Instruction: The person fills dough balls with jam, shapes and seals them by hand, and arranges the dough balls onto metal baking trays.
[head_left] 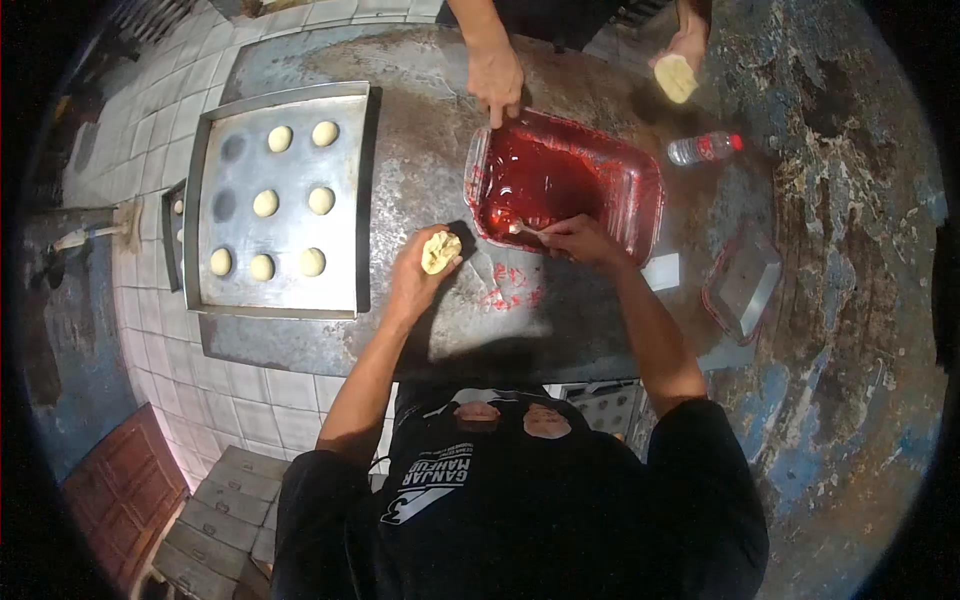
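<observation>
Head view: shirt (440,480) print "GANJAR MAHFUD"

Left hand (418,275) raised at the end of a bent arm, fingers cupped upward, closed around something small; right hand (580,240) stretched forward, forearm straight, fingers pinched shut, knuckles up.

A single head-worn fisheye camera looks steeply down from above the person's own chest, close over the near edge of the desk (420,200). It faces forward across the desk to the far side, with floor tiles at left and dark corners around the round picture.
</observation>
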